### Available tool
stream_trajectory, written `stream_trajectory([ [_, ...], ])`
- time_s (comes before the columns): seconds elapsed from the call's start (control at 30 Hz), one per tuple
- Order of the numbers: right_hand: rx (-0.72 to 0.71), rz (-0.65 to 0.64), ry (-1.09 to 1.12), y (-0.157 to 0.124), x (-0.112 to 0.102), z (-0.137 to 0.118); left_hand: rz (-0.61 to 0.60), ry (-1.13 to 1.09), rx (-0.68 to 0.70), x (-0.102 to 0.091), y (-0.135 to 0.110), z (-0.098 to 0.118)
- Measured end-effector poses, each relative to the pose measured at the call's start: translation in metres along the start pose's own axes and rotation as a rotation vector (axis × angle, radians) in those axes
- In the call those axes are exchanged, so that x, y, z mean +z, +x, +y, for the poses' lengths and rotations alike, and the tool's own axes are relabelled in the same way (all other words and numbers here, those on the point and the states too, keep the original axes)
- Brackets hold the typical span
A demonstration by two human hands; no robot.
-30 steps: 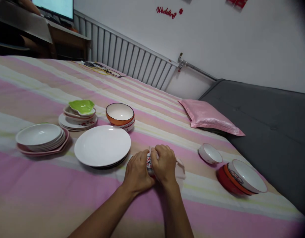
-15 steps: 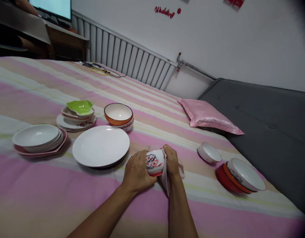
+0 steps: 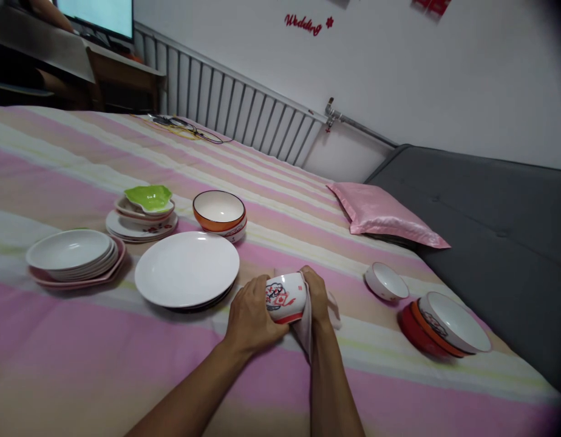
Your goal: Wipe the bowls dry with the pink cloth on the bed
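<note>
A white bowl (image 3: 287, 297) with a red and black drawing and a red band is tilted on its side between my hands. Closed round its left side, my left hand (image 3: 252, 312) grips it with the thumb underneath. My right hand (image 3: 316, 296) is closed on a pale pink cloth (image 3: 304, 331) and presses it against the bowl's right side. Part of the cloth hangs below and behind my right wrist. Left of my hands lies a stack topped by a large white plate (image 3: 187, 270). Behind that plate stand stacked bowls, with an orange bowl (image 3: 219, 209) uppermost.
Farther left are stacked small white dishes (image 3: 71, 250) and a green leaf-shaped dish (image 3: 148, 198) on other dishes. To the right, a small white bowl (image 3: 386, 282) stands near stacked bowls (image 3: 453, 321). Beyond lie a pink pillow (image 3: 385, 209) and cables (image 3: 184, 127). A person sits far left.
The bowl has turned slightly in my hands, and the cloth has shifted right, so more of its white side shows. The stacks of dishes stay where they were.
</note>
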State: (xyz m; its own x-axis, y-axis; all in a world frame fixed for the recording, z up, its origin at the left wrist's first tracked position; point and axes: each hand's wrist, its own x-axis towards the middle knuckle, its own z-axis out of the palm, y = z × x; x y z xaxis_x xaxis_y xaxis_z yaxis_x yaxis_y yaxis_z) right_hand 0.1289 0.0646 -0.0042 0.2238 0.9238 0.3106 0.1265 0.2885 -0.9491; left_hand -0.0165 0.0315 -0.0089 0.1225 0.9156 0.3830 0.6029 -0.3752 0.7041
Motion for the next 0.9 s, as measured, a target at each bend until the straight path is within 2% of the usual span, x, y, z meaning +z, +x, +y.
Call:
stream_trajectory([
  [0.1,-0.043,-0.052,-0.113,-0.003,0.002,-0.013,-0.006,0.005,-0.009,0.000,0.000,0.000],
  [0.33,-0.323,-0.062,-0.734,-0.013,0.016,-0.034,-0.011,0.017,0.005,-0.001,0.000,0.000],
  [0.5,-0.426,-0.084,-0.995,-0.019,0.027,-0.041,-0.005,-0.006,0.047,0.000,0.000,0.000],
  [0.63,-0.467,-0.091,-1.080,-0.022,0.032,-0.043,0.026,-0.021,0.088,0.001,0.000,-0.001],
  [0.77,-0.451,-0.056,-1.032,-0.021,0.031,-0.042,0.015,-0.009,0.116,0.003,-0.001,-0.001],
  [0.9,-0.364,0.017,-0.909,-0.015,0.022,-0.037,-0.015,0.017,0.019,0.008,-0.003,-0.004],
])
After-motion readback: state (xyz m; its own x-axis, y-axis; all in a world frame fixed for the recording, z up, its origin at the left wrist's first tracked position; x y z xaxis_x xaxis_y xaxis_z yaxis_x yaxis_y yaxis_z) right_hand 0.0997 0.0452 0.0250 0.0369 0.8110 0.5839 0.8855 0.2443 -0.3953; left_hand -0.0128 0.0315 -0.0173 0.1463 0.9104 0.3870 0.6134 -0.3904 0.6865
